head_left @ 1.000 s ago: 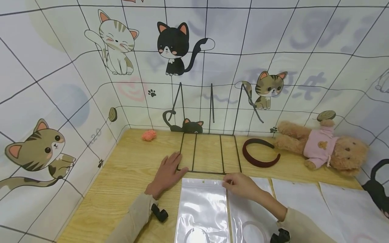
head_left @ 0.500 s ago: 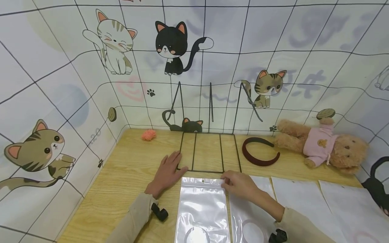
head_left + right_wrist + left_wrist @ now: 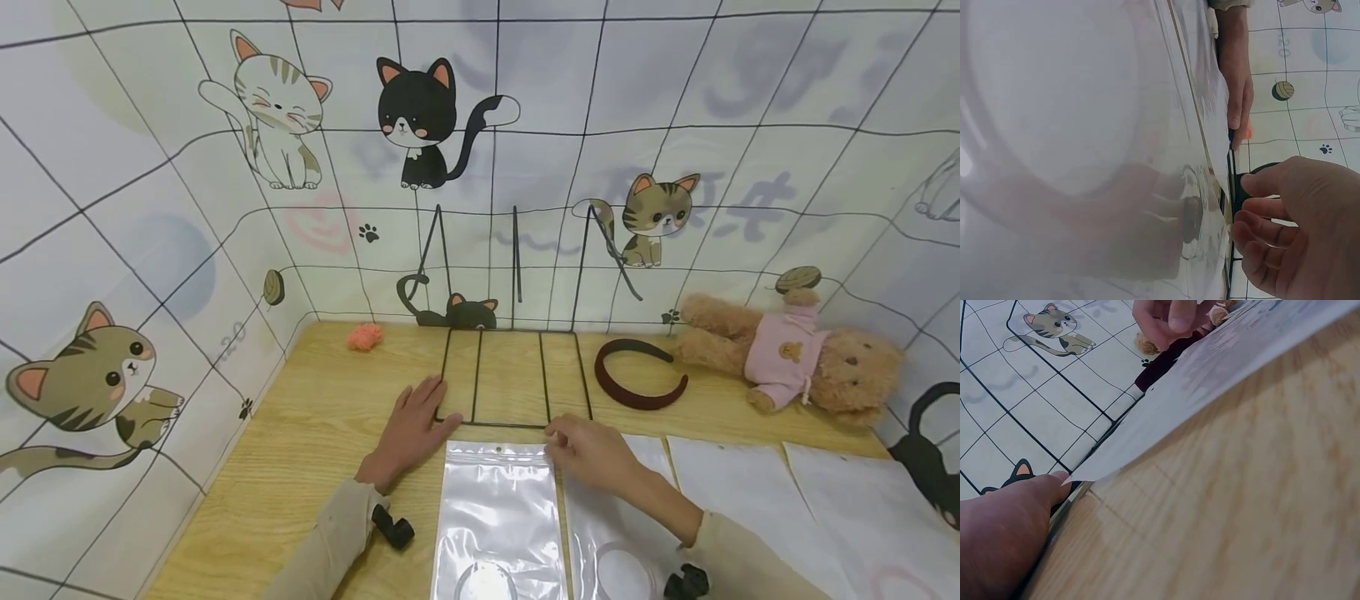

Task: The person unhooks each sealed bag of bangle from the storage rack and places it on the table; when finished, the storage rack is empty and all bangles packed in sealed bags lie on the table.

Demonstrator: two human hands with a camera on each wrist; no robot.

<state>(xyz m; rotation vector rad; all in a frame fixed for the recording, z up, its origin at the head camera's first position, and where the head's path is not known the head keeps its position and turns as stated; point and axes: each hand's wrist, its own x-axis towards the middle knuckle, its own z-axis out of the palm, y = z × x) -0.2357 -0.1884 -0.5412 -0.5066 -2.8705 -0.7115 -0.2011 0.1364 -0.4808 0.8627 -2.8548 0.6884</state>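
A black wire rack (image 3: 477, 379) stands with its base on the wooden table and its prongs upright against the printed backdrop. Palm down, my left hand (image 3: 411, 429) rests at the rack's front left corner, fingers along its left bar and thumb by the front bar. Loosely bent fingers show on my right hand (image 3: 592, 450), which hovers by the front bar over the top corner of a clear-fronted zip bag (image 3: 498, 492). In the right wrist view its fingertips (image 3: 1241, 230) sit near that bar, with nothing visible between thumb and fingers.
More flat bags (image 3: 727, 483) lie in a row to the right. Behind them are a dark red headband (image 3: 641, 398) and a teddy bear (image 3: 787, 354) in a pink top, lying on its side. A coral fluffy scrunchie-like ball (image 3: 364, 336) sits at the back left.
My right hand has risen slightly and its fingers have shifted a little. The left hand and the rack stay put, while the head view has moved slightly.
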